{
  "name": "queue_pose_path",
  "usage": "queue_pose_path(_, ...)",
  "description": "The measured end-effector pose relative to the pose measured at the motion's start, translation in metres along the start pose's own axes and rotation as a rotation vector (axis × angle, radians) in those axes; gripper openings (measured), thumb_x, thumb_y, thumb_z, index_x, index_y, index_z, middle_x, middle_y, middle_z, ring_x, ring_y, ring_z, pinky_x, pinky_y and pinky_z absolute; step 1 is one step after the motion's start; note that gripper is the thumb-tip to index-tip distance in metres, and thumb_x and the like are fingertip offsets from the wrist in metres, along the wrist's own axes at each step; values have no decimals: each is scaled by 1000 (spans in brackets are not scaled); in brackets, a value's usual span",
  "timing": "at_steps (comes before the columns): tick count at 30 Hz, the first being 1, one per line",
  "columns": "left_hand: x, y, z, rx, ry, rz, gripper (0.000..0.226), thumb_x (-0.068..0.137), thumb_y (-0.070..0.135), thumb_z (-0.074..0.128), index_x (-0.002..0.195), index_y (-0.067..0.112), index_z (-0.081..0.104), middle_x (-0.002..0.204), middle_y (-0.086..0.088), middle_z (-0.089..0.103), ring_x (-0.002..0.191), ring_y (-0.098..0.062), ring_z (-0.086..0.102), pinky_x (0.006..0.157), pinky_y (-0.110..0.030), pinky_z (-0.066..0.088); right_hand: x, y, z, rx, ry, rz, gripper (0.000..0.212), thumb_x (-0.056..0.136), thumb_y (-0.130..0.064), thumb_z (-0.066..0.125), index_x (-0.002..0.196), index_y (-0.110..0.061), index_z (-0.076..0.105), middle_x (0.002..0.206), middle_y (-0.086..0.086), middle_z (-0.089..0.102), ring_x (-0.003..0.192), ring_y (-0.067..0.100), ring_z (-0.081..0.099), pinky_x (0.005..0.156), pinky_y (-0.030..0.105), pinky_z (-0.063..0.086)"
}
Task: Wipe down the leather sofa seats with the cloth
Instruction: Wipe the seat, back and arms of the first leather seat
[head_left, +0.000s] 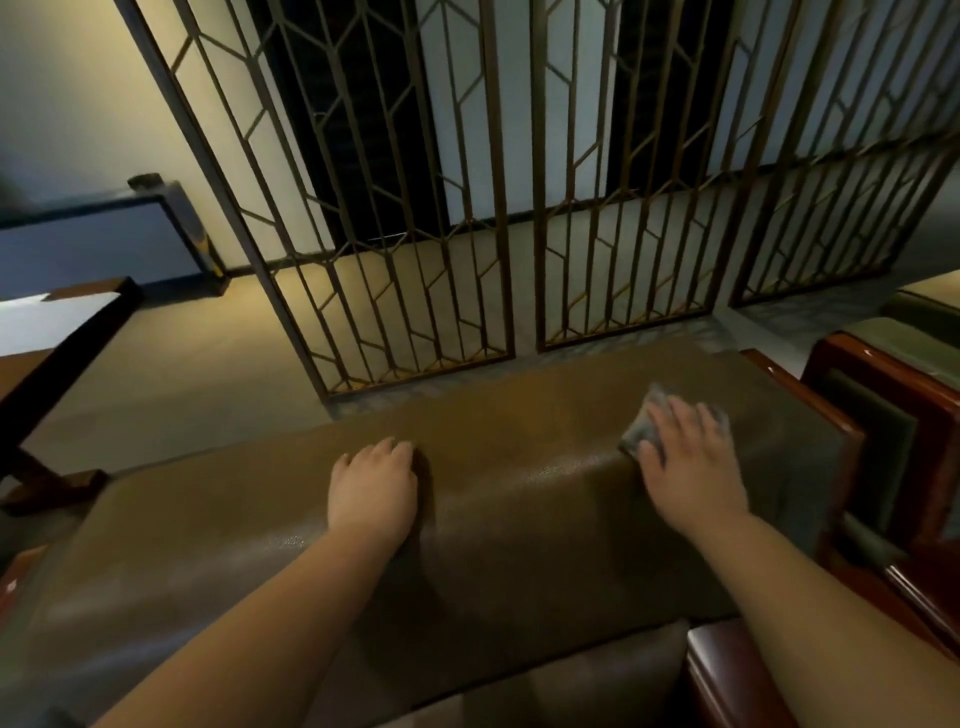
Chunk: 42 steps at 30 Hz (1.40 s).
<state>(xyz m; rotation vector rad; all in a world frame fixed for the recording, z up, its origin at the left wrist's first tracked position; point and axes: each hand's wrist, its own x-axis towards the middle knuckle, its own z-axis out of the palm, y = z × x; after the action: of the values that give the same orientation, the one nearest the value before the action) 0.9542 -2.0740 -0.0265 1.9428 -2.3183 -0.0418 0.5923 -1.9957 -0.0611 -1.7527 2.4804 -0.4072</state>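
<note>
Right hand lies flat, fingers spread, pressing grey cloth onto brown leather sofa top, right of centre. Left hand rests relaxed on same padding, centre, holding nothing.

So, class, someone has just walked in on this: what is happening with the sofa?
A person is leaning over the brown leather sofa and wiping its rounded top edge. The right hand presses a grey cloth flat against the leather near the wooden armrest, fingers spread over it. The left hand rests bare on the leather further along, apparently for support. Behind the sofa stands a metal lattice screen.
</note>
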Motion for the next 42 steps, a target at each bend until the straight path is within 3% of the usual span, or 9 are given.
queue_pose_path(2,12,33,-5,-163,16,45,40,104,48,48,139,34,60,139,8,64,128,-16,59,112,-44,46,-12,-32,5,-19,-16,-23,67,98,-58,7,162,-38,7,173,1,8,159,32,4,128,56,4)
queue_pose_path(7,40,92,23,-142,32,74,63,103,63,30,160,37,36,170,7,32,160,-17,18,131,-50,2,-38,-65,20,-10,-133,-560,61,102,-62,25,159,-42,23,171,-11,16,159,17,8,127,46,3)
queue_pose_path(13,51,89,50,-29,76,57,75,99,70,17,164,36,30,173,5,26,161,-19,17,132,-48,8,49,35,-16,18,1,91,62,104,-58,20,157,-29,31,168,1,28,157,25,18,129,51,11)
queue_pose_path(20,51,88,52,-21,94,73,72,100,67,18,164,37,30,173,6,25,160,-17,17,132,-46,11,45,-74,11,-51,-267,-580,67,100,-55,14,164,-35,19,174,-3,14,159,25,16,129,46,8)
queue_pose_path(26,53,88,55,-19,110,65,74,98,68,17,163,38,32,172,7,26,160,-17,18,132,-45,11,142,8,-37,-155,-224,23,61,109,-48,15,166,-28,7,174,6,7,159,30,13,129,51,11)
queue_pose_path(29,52,89,52,-20,105,60,75,96,67,18,162,37,36,172,6,28,160,-18,20,132,-44,11,115,-66,-13,-168,-210,-249,56,103,-49,22,154,-30,35,162,9,38,142,31,39,120,52,29)
queue_pose_path(32,53,91,51,-17,102,60,75,95,66,19,162,35,37,172,5,29,159,-18,21,132,-44,11,78,-100,3,-89,-338,-599,69,98,-59,15,163,-35,20,173,-3,17,158,23,15,128,44,4)
queue_pose_path(38,51,91,50,-21,107,57,72,98,65,22,162,35,36,171,5,29,159,-19,21,132,-45,11,163,24,-38,-101,-197,4,62,110,-50,19,166,-25,10,173,6,14,159,28,15,129,49,12)
queue_pose_path(42,52,90,48,-10,91,62,68,101,63,27,163,35,35,172,4,28,160,-19,20,132,-46,13,109,-14,-9,-161,-186,-133,67,106,-56,9,166,-28,-2,175,4,1,160,30,5,129,55,8)
